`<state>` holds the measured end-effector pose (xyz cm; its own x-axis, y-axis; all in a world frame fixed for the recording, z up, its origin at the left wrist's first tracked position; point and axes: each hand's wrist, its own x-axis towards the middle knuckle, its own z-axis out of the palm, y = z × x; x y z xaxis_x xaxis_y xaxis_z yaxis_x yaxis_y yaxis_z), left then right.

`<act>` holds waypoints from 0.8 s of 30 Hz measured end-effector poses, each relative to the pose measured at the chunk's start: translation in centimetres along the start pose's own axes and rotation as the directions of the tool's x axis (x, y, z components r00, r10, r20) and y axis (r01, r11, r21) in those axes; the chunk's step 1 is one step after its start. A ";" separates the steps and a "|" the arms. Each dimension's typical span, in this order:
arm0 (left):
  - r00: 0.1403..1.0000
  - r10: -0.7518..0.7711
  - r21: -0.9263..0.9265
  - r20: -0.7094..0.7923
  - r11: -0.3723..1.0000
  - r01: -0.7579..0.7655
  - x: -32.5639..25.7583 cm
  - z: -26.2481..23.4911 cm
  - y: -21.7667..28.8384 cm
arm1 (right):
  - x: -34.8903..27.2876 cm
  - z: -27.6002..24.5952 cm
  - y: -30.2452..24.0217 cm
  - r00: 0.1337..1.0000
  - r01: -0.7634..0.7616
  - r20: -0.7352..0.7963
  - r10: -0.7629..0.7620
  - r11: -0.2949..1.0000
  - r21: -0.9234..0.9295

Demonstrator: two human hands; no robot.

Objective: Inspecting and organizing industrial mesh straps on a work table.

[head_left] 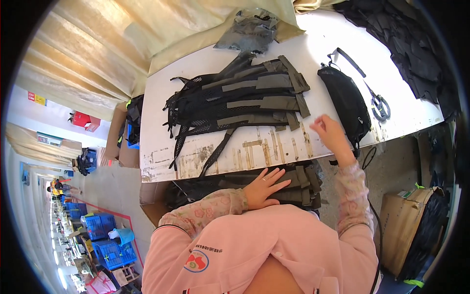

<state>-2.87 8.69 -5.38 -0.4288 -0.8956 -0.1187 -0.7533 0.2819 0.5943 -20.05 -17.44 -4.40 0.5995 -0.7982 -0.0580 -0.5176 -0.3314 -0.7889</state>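
Resting flat on lap pile [293, 188]: left hand [263, 186]; right hand [330, 133] empty near black pouch [347, 103], mesh stack [235, 100] behind.

Clear plastic bag [250, 30] with grey contents lay at the far table edge. Brown cardboard box [404, 223] stood on the floor at right, black material inside. Red box [84, 119] sat far left; small red-and-yellow sign [37, 98] hung on the white wall beside it
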 end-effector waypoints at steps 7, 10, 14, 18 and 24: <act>0.997 0.011 -0.037 -0.073 0.999 -0.014 0.1 -0.8 0.0 | 8.0 5.0 -0.9 0.985 -0.052 -0.171 -0.029 0.891 -0.452; 0.954 -0.064 -0.419 -0.294 0.906 -0.068 0.5 -2.3 0.0 | 7.8 5.4 0.8 0.955 0.051 -0.234 -0.182 0.879 -0.474; 0.705 -0.124 -0.133 -0.698 0.990 0.043 2.4 -7.7 -0.7 | 1.3 3.8 -5.0 0.772 0.508 -0.259 -0.580 0.808 -0.297; 0.749 0.091 0.177 -0.657 0.984 0.036 5.1 -11.3 -1.9 | -4.3 3.5 -7.5 0.752 0.616 -0.218 -0.622 0.781 -0.104; 0.761 -0.152 -0.237 -0.631 0.971 -0.002 7.6 -8.7 -0.8 | -5.9 4.3 -7.4 0.771 0.478 -0.365 -0.522 0.853 -0.211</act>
<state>-1.15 -1.31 0.13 0.1034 -0.9413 0.3212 -0.6126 0.1942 0.7662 -17.10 -8.07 -0.85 0.5097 -0.6257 0.5905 -0.2836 -0.7701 -0.5713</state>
